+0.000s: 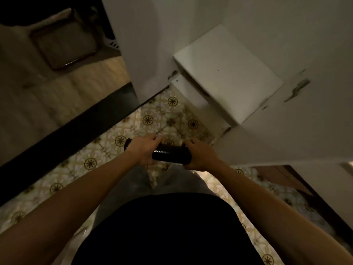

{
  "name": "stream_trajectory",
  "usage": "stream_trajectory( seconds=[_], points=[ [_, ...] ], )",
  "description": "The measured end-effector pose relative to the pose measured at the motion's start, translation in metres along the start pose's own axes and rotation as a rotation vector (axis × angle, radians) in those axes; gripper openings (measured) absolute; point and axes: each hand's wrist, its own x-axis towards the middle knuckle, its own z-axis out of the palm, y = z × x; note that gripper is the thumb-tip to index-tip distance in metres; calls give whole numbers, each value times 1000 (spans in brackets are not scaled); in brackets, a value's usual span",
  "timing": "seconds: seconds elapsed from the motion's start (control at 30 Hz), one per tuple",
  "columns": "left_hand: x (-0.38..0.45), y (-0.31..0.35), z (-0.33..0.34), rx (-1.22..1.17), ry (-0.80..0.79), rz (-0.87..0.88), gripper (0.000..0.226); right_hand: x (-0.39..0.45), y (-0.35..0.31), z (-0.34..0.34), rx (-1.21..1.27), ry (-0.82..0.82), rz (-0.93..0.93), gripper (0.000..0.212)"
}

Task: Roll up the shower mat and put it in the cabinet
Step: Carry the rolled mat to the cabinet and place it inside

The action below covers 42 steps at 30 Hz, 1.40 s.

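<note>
Bare forearms, no sleeves in view, black top (pixel 168 232), grey trousers (pixel 162 180)

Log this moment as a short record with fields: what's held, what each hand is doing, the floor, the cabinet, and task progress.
held item: rolled black shower mat, horizontal, off the floor
left hand: wrapped around the mat's left part
right hand: gripping the mat's right end
floor: patterned tile floor, cream with dark medallions
cabinet: white cabinet ahead on the right, paint chipped; an open white panel juts out
progress: mat rolled, not yet in the cabinet
</note>
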Motion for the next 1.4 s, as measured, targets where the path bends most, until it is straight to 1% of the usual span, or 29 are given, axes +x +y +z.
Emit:
stream_trajectory(
  seconds=[0.1,0.17,0.23,0.33,0.47,0.6,0.7,0.8,0.9,1.0,1.13,1.2,1.27,1.33,1.4],
  points=[
    [40,-20,-27,36,-22,66,67,27,13,-26,17,2,42,71],
    [71,-34,-42,37,-45,106,65,45,23,-39,45,17,82,69],
    [105,-52,-55,50,-70,150,60,66,32,-48,85,30,136,71],
    [161,-80,-75,87,-113,246,61,100,44,-59,140,35,261,75],
    [244,-120,-90,193,-155,434,63,151,57,-63,244,103,410,75],
    [315,-159,-88,211,-204,535,64,211,71,-53,328,117,495,74],
    [365,-185,-66,256,-210,566,64,254,90,-37,341,117,550,73],
    [419,-208,-23,254,-240,570,65,302,122,-5,330,101,553,74],
    [482,-222,27,277,-265,568,64,355,174,37,302,69,548,75],
    [549,-236,86,298,-248,566,67,410,234,82,278,83,535,77],
    [626,-252,157,321,-186,566,68,470,301,136,232,132,521,80],
    [654,-261,184,288,-157,563,71,494,326,155,215,158,498,76],
    [676,-269,208,230,-103,574,70,515,350,169,189,144,469,71],
    [697,-276,227,193,-54,594,71,534,371,176,183,140,456,72],
    [723,-279,233,199,-55,584,74,549,388,181,159,165,449,74]
  ],
)
